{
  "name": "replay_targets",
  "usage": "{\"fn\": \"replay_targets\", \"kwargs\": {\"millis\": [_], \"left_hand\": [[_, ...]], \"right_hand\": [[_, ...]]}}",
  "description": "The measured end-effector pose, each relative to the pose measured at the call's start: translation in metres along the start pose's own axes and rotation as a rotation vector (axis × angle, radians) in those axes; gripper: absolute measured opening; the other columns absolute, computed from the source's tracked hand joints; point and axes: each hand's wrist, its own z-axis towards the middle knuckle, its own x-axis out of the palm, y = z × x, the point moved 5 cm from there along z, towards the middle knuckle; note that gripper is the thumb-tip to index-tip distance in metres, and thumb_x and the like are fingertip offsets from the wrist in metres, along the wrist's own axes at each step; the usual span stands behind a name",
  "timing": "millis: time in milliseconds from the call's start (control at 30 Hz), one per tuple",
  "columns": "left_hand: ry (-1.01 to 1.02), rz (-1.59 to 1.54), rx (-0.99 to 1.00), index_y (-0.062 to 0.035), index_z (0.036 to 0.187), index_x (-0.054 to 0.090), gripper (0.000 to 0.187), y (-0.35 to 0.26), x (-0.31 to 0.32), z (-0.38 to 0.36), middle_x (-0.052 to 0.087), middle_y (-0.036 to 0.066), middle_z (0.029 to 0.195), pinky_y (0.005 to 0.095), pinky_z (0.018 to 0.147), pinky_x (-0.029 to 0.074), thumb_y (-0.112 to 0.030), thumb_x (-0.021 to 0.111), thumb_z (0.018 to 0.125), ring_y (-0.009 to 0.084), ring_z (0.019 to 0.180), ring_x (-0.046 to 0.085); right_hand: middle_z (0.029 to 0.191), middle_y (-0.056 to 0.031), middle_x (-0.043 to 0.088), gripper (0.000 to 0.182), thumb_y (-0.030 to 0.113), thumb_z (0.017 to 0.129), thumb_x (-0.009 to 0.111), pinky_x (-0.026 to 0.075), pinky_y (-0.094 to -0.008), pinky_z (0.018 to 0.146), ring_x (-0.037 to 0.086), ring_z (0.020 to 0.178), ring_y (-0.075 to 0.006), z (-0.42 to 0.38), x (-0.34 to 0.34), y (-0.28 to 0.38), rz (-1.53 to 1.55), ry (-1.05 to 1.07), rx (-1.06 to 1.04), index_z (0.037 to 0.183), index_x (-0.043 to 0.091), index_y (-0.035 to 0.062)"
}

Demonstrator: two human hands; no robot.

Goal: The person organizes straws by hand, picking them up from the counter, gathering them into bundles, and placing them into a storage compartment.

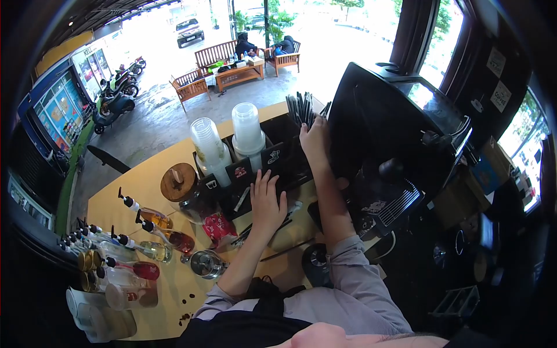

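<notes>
at the worktop's far edge, the right hand point(313, 139) is pinching black straws point(303, 107); left hand point(267, 203), fingers spread, is steadying the black organiser point(278, 159); best pulling one straw straight up.

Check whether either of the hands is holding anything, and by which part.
The right hand reaches into the black straws; a grip cannot be told. The left hand rests flat on the black organizer, holding nothing.

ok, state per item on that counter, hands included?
left hand: flat, fingers spread, resting on the black organizer
right hand: reaching into the black straws, grip unclear
cup stacks: upside down, nested, in the organizer
jar: closed, wooden lid on
syrup bottles: upright, pumps fitted
metal pitcher: upright, open
</notes>
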Motion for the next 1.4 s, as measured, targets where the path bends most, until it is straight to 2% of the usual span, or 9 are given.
{"fn": "replay_targets", "kwargs": {"millis": [67,133,333,533,700,833,967,1133,1400], "left_hand": [[-0.003,-0.003,-0.007,-0.0019,0.126,0.047,0.044,0.002,0.0,-0.002,0.041,0.017,0.138,0.0568,0.11,0.024,-0.019,0.056,0.086,0.0362,0.138,0.028],[-0.006,-0.006,-0.008,-0.0018,0.126,0.047,0.045,0.002,-0.001,-0.004,0.042,0.017,0.138,0.0566,0.11,0.024,-0.019,0.056,0.086,0.036,0.138,0.028],[-0.008,0.002,-0.017,-0.0028,0.13,0.045,0.048,0.009,-0.006,-0.023,0.042,0.016,0.139,0.0544,0.11,0.025,-0.019,0.058,0.086,0.0362,0.138,0.029],[0.084,0.012,-0.04,-0.001,0.131,0.043,0.056,0.038,0.007,-0.069,0.042,0.018,0.139,0.0551,0.11,0.024,-0.02,0.061,0.081,0.0357,0.138,0.028],[0.179,0.112,-0.15,-0.0005,0.136,0.038,0.066,0.056,0.013,-0.121,0.041,0.018,0.141,0.0553,0.111,0.023,-0.021,0.062,0.078,0.0373,0.138,0.028],[0.226,0.11,-0.174,0.0009,0.135,0.037,0.068,0.065,0.016,-0.154,0.04,0.019,0.141,0.0552,0.111,0.023,-0.022,0.063,0.077,0.0379,0.138,0.027],[0.228,0.137,-0.157,0.0017,0.135,0.037,0.068,0.068,0.011,-0.173,0.041,0.021,0.139,0.0536,0.112,0.021,-0.022,0.065,0.078,0.0374,0.138,0.028],[0.228,0.142,-0.191,0.0017,0.134,0.038,0.067,0.074,0.005,-0.189,0.041,0.02,0.14,0.0545,0.112,0.022,-0.025,0.065,0.079,0.0372,0.139,0.027],[0.208,0.095,-0.148,0.0007,0.135,0.039,0.065,0.066,-0.005,-0.19,0.043,0.02,0.139,0.0552,0.111,0.024,-0.029,0.063,0.083,0.0362,0.139,0.028]], "right_hand": [[0.118,-0.0215,0.056,0.042,0.016,0.083,0.063,0.046,-0.045,0.092,0.056,0.106,-0.0356,-0.007,-0.009,0.005,0.063,-0.094,-0.082,0.12,0.051,-0.0018],[0.121,-0.0241,0.051,0.049,0.011,0.081,0.062,0.043,-0.0433,0.096,0.052,0.112,-0.0373,-0.016,-0.026,0.025,0.147,-0.225,-0.298,0.124,0.045,-0.0048],[0.133,-0.0206,0.047,0.056,0.008,0.079,0.061,0.038,-0.0448,0.101,0.049,0.116,-0.0383,-0.091,-0.048,0.039,0.215,-0.052,-0.438,0.131,0.043,-0.0014],[0.118,-0.0146,0.058,0.039,0.007,0.08,0.058,0.044,-0.0434,0.092,0.054,0.109,-0.0342,-0.192,0.0,0.003,0.286,0.596,-0.593,0.119,0.056,0.0038],[0.12,-0.0146,0.058,0.045,0.008,0.081,0.057,0.045,-0.0416,0.095,0.053,0.115,-0.0326,-0.259,0.025,-0.016,0.087,0.836,-0.469,0.126,0.052,0.0023],[0.12,-0.0094,0.056,0.044,0.011,0.077,0.06,0.046,-0.0396,0.093,0.053,0.114,-0.0303,-0.302,0.039,-0.029,0.047,0.715,-0.68,0.121,0.055,0.0044],[0.112,-0.0078,0.057,0.036,0.012,0.078,0.059,0.047,-0.0385,0.089,0.054,0.11,-0.0285,-0.321,0.04,-0.031,-0.085,0.734,-0.673,0.113,0.06,0.0051],[0.106,-0.006,0.057,0.023,0.014,0.079,0.056,0.047,-0.0384,0.085,0.053,0.106,-0.0249,-0.329,0.039,-0.041,-0.243,0.581,-0.643,0.1,0.064,0.0064],[0.104,-0.0052,0.056,0.028,0.015,0.079,0.054,0.046,-0.0365,0.085,0.053,0.105,-0.0245,-0.335,0.034,-0.042,-0.366,0.447,-0.671,0.105,0.059,0.0088]]}}
